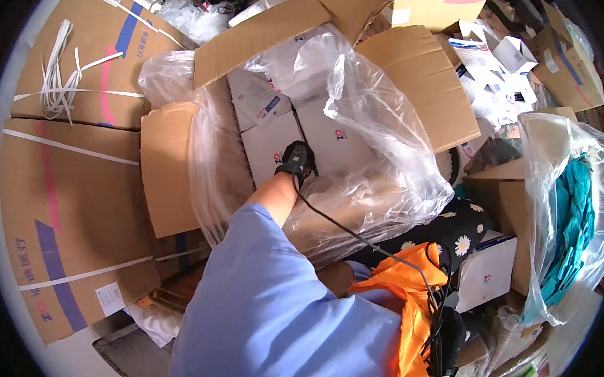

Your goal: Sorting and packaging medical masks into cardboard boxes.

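Note:
My left hand, in a black covering with a cable at the wrist, reaches down into a large open carton. It rests at the edge between a white box and a larger white box. Its fingers point away and are hidden, so their grip does not show. Another white box lies at a slant beyond them. Clear plastic lining drapes over the carton's walls. My blue sleeve crosses the lower middle. My right hand cannot be made out.
Big strapped cartons stand at the left. Folded white cardboard is heaped at the far right. A clear bag with teal fabric and a white box are at the right. The black cable runs to orange cloth.

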`<state>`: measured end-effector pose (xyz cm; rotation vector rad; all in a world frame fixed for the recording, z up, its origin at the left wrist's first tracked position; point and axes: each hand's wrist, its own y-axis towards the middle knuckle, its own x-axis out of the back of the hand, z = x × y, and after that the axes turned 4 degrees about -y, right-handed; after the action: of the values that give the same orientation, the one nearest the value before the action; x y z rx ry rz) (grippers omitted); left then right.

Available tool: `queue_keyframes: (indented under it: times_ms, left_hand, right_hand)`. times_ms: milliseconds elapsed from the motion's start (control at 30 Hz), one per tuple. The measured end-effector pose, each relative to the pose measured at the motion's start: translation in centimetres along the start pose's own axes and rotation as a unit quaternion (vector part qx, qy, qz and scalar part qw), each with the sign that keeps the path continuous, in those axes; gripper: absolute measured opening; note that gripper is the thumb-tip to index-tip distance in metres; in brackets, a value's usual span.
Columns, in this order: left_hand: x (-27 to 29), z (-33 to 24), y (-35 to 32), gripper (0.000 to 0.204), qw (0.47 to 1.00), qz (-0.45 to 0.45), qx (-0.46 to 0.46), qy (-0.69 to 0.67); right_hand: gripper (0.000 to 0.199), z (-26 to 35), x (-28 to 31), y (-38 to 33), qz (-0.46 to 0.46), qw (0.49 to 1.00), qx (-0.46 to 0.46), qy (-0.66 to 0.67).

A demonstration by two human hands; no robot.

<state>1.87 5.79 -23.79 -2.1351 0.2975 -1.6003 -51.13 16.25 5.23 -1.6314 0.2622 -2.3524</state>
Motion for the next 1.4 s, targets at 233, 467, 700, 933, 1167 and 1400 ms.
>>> queue_keyframes:
  times_ms: [233, 467, 700, 933, 1167, 1400]
  left_hand:
    - [-0.5, 0.1, -0.1, 0.027, 1.0, -0.012, 0.013, -0.014]
    - [-0.8, 0.3, 0.1, 0.027, 0.999, -0.032, 0.021, -0.025]
    - [-0.5, 1.3, -0.4, 0.027, 0.998, -0.049, 0.032, -0.026]
    - [-0.6, 3.4, 2.0, 0.027, 0.994, -0.063, 0.062, -0.064]
    - [-0.1, 3.9, -1.0, 0.023, 0.945, -0.264, -0.127, -0.147]
    - [3.1, 1.4, -0.9, 0.026, 0.979, -0.194, -0.061, -0.005]
  right_hand:
    - [0.023, 0.0, 0.3, 0.5, 0.009, 1.0, -0.002, -0.007]
    - [0.023, 0.1, 0.4, 0.9, 0.013, 1.0, -0.003, -0.014]
    - [0.023, 0.2, 0.3, 0.6, 0.007, 1.0, -0.016, -0.015]
    - [0.024, 0.2, 0.0, -0.2, 0.004, 1.0, -0.018, -0.02]
    - [0.024, 0.0, 0.0, -0.7, -0.011, 1.0, -0.022, -0.012]
    - [0.024, 0.0, 0.0, -0.7, -0.023, 1.0, -0.016, -0.011]
